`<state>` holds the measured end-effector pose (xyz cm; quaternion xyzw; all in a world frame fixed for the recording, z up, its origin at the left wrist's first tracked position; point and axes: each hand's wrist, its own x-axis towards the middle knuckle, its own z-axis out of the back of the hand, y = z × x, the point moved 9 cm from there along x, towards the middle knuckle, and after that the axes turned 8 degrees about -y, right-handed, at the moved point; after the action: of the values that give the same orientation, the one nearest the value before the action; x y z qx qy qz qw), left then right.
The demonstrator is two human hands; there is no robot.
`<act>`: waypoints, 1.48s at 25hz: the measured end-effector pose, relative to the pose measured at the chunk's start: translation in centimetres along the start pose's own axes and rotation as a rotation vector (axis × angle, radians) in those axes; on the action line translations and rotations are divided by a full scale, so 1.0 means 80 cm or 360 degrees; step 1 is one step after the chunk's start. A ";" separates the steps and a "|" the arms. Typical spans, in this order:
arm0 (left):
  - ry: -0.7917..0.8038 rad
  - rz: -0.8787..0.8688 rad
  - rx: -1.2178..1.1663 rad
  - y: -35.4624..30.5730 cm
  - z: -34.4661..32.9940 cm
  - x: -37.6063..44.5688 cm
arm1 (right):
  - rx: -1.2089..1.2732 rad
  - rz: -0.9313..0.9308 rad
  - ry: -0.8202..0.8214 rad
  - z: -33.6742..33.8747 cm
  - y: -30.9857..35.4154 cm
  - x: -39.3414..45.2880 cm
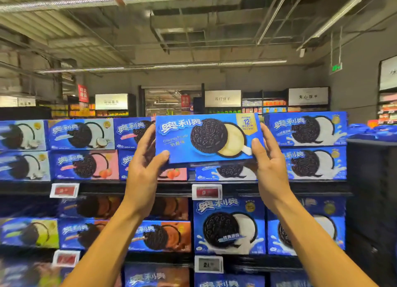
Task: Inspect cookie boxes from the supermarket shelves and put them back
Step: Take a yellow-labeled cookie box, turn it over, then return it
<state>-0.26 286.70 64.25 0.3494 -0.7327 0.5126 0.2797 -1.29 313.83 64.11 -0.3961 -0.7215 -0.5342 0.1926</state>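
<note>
A flat blue cardboard cookie box (207, 138) printed with a dark sandwich cookie and pale yellow cream is held up face-on in front of the top shelf (171, 186) of stacked blue cookie boxes. The left hand (143, 164) grips its lower left corner, thumb on the front and fingers curled behind, while the right hand (268, 162) grips the right end the same way. Two white-framed price tags (206, 192) hang on the dark shelf edge below.
</note>
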 end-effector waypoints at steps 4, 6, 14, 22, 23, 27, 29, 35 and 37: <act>-0.0006 0.0076 -0.0006 0.005 0.042 -0.031 | 0.0089 -0.0178 -0.0039 -0.010 -0.019 -0.040; 0.0012 0.0130 -0.0004 0.008 0.065 -0.049 | 0.0051 -0.0206 -0.0028 -0.020 -0.023 -0.065; 0.0098 0.0350 -0.0163 -0.001 0.178 -0.100 | -0.0007 -0.0170 0.0088 -0.094 -0.042 -0.179; 0.0234 0.0484 -0.0313 -0.018 0.293 -0.147 | -0.0286 -0.0021 0.0196 -0.153 -0.036 -0.306; 0.0235 0.0508 -0.0315 -0.019 0.305 -0.155 | -0.0290 -0.0012 0.0172 -0.157 -0.035 -0.320; 0.0203 0.0593 -0.0304 -0.023 0.343 -0.178 | -0.0193 -0.0109 0.0063 -0.171 -0.040 -0.372; 0.0220 0.0684 -0.0313 -0.024 0.355 -0.189 | -0.0202 -0.0198 -0.0059 -0.173 -0.049 -0.394; 0.0177 0.1020 -0.0490 -0.017 0.390 -0.225 | -0.0281 -0.0554 -0.0359 -0.171 -0.087 -0.456; 0.0079 0.1061 -0.0527 -0.013 0.402 -0.240 | -0.0289 -0.0578 -0.0405 -0.169 -0.093 -0.467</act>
<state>10.40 260.35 39.85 0.0293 -0.8722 0.4584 0.1679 13.83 286.84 38.12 -0.3396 -0.7484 -0.5686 -0.0357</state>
